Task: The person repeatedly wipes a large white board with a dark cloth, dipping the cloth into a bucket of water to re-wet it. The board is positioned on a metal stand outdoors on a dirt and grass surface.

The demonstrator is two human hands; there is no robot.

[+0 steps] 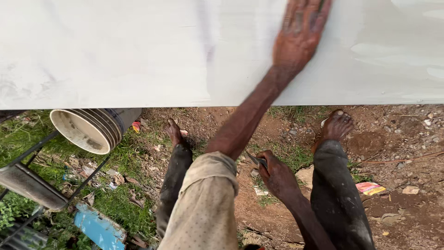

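Broad white sheet (pixel 115 51) across the whole top of the view, raised above bare earth and grass. Below its edge on the left, a pale ribbed tub (pixel 88 129) lying on its side. Left hand (pixel 300 32) spread open and flat on the sheet, blurred, grasping nothing. Right hand (pixel 277 178) low between the knees, well apart from the sheet, clenched around a small dark tool (pixel 255 159), its kind too small to tell. Probably best done this way: press the open palm evenly, fingers wide, weight over both bare feet, and point the tool away from the legs.
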